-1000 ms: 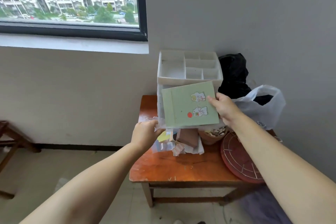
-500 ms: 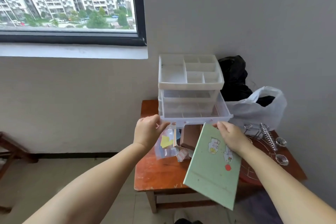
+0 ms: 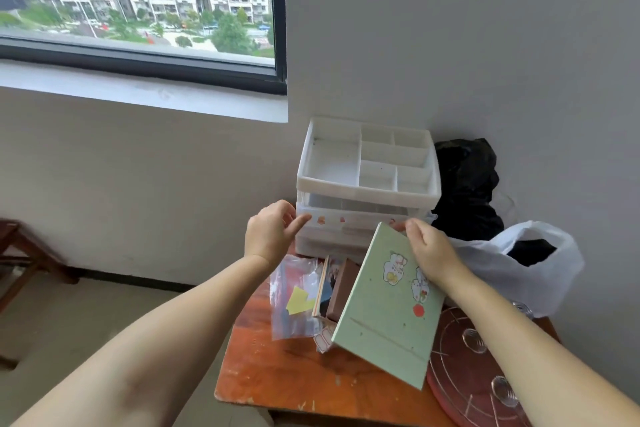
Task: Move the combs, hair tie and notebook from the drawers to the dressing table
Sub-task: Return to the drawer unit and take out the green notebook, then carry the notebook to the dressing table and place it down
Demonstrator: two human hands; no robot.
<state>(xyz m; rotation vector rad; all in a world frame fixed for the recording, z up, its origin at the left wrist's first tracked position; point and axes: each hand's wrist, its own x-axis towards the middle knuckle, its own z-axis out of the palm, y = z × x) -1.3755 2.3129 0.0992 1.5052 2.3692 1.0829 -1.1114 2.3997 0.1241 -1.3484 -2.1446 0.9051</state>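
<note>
My right hand (image 3: 431, 248) grips the top edge of a pale green notebook (image 3: 384, 312) with cartoon stickers, held tilted above the orange wooden table (image 3: 284, 378). My left hand (image 3: 273, 236) is at the left front corner of the white plastic drawer unit (image 3: 367, 198), fingers apart and the index finger touching the drawer front. The drawers look pushed in. An empty compartment tray sits on top of the unit. No comb or hair tie shows.
A clear zip bag (image 3: 296, 298) with paper scraps and a brown box (image 3: 341, 291) lie in front of the unit. A white plastic bag (image 3: 512, 263) and black bag (image 3: 465, 184) sit right; a red round mat with a wire rack (image 3: 474, 367) lies front right. Window at left.
The drawer that stood pulled out is now pushed in, with my left hand at its front. The notebook came out of it and now hangs lower, tilted over the table.
</note>
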